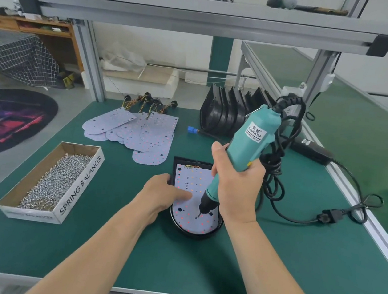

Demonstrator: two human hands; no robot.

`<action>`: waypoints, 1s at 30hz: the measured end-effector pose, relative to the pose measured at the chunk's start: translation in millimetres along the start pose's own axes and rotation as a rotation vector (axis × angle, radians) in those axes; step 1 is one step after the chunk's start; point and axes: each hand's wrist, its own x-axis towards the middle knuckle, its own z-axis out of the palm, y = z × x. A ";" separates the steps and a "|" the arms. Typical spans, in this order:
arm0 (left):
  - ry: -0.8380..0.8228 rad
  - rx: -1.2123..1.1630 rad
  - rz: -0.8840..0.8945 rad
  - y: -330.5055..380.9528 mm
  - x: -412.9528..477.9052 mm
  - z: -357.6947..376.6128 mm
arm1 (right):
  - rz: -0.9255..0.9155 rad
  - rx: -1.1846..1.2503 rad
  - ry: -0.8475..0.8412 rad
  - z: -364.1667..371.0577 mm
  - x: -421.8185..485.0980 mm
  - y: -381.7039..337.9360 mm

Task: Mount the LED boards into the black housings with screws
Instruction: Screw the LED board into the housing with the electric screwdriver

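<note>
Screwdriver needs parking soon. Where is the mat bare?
Bare green mat runs along the near edge, and between the screw box and the housing. Crowded: the far side with loose LED boards and stacked housings, and the coiled cord at right.

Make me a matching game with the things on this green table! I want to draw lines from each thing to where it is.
Things:
1. screwdriver
2. screw box
3. spare black housings
4. loose LED boards

Places:
A. at the back, standing in a row
B. gripped in the right hand
C. furthest left
D. lying flat in a fanned pile

Pairs: 1-B, 2-C, 3-A, 4-D
</note>
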 end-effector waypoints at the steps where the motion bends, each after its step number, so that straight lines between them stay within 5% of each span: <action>1: -0.002 -0.001 -0.003 0.2 0.4 0.2 | -0.002 -0.006 -0.002 0.4 -0.6 0.2; 30: 0.013 0.061 -0.007 0.6 -7.6 -5.7 | -0.042 0.101 -0.054 0.6 -3.2 -19.7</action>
